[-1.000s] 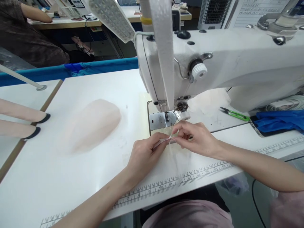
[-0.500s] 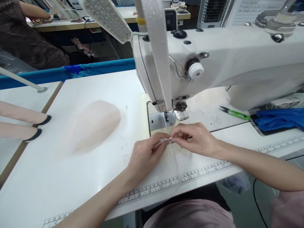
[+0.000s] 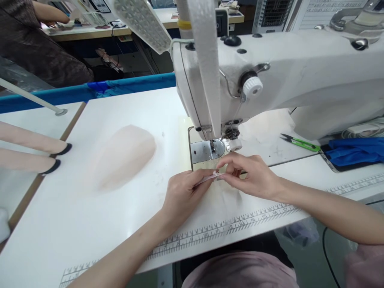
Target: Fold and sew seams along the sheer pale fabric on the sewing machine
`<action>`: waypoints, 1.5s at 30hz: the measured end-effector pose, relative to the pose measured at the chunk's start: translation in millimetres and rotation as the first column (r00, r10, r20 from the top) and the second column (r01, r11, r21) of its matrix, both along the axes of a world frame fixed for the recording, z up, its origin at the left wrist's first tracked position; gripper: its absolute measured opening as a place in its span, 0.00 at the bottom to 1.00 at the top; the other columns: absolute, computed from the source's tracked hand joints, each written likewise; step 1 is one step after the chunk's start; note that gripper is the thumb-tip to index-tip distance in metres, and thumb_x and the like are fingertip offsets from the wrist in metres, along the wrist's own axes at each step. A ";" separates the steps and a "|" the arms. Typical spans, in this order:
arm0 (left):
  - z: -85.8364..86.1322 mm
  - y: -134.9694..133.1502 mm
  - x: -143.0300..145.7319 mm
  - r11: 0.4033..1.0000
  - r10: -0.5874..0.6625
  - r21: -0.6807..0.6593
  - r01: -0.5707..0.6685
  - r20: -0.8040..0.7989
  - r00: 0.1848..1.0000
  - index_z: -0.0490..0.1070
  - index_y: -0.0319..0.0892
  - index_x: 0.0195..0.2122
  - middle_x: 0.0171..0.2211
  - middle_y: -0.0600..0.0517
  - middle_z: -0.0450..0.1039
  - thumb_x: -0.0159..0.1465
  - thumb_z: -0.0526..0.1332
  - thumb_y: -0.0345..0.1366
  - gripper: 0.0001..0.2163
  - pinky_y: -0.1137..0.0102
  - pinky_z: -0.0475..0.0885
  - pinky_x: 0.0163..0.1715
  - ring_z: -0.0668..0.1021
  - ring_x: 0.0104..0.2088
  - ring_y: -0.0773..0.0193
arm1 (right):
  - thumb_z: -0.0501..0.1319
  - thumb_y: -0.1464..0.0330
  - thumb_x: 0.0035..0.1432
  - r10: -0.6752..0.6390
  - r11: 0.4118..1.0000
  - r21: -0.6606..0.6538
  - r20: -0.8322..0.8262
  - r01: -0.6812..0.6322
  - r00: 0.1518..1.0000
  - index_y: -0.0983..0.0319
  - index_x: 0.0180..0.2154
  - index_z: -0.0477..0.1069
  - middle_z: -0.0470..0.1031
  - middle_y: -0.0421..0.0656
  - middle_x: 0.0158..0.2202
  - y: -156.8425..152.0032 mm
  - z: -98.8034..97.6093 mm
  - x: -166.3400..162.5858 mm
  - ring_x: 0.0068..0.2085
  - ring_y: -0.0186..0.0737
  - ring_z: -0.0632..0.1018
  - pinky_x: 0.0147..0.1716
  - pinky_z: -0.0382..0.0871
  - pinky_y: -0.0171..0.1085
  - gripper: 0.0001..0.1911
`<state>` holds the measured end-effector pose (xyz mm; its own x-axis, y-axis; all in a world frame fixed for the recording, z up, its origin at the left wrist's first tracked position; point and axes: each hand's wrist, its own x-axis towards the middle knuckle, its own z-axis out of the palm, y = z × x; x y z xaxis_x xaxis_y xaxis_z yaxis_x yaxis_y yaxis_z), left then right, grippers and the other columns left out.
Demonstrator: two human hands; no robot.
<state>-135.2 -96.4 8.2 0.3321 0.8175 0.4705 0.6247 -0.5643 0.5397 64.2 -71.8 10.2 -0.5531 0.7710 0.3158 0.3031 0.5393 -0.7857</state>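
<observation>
A thin, pale strip of fabric (image 3: 206, 179) is pinched between the thumb and forefinger of my left hand (image 3: 181, 194). My right hand (image 3: 253, 176) is closed in a pinch at the strip's right end, its fingertips nearly meeting those of the left. Both hands are just in front of the sewing machine's metal needle plate (image 3: 201, 151), on the near side of the presser foot (image 3: 213, 149). The white sewing machine (image 3: 285, 72) rises behind them. Part of the strip is hidden by my left fingers.
Green-handled thread snips (image 3: 303, 144) lie at right by a blue cloth (image 3: 357, 151). A printed ruler scale (image 3: 240, 223) follows the near table edge. Two beige lengths with dark ends (image 3: 33, 140) reach in from the left. Another person (image 3: 39, 52) is beyond the blue-edged table.
The whole view has shifted slightly, with the machine and table now a little farther right. My hands keep their pinch on the strip, which shows slightly flatter and straighter.
</observation>
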 end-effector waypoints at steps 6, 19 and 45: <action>0.0 -1.0 -0.8 0.996 -0.003 0.092 0.009 -0.065 0.998 0.75 0.40 0.37 0.22 0.55 0.76 0.68 0.55 0.36 0.10 0.77 0.65 0.19 0.72 0.19 0.72 | 0.59 0.71 0.62 0.036 0.999 0.039 0.023 -0.036 0.999 0.60 0.44 0.67 0.66 0.31 0.22 0.0 -2.0 1.7 0.22 0.25 0.68 0.24 0.65 0.25 0.08; -0.7 -0.6 -1.0 0.989 -0.067 0.126 0.082 -0.120 0.991 0.74 0.41 0.40 0.19 0.57 0.72 0.70 0.52 0.35 0.10 0.77 0.63 0.19 0.71 0.18 0.73 | 0.55 0.74 0.61 0.108 0.989 0.100 0.049 -0.112 0.993 0.60 0.42 0.64 0.65 0.31 0.22 1.9 -3.8 2.7 0.21 0.25 0.67 0.22 0.64 0.26 0.07; -1.2 -3.7 -1.9 0.989 0.017 0.151 0.010 -0.174 0.985 0.67 0.41 0.42 0.15 0.63 0.61 0.69 0.54 0.39 0.08 0.79 0.57 0.16 0.66 0.16 0.74 | 0.52 0.75 0.60 0.045 0.942 0.322 0.153 -0.093 0.987 0.61 0.42 0.62 0.62 0.28 0.19 4.9 -6.0 3.5 0.18 0.25 0.63 0.18 0.55 0.27 0.08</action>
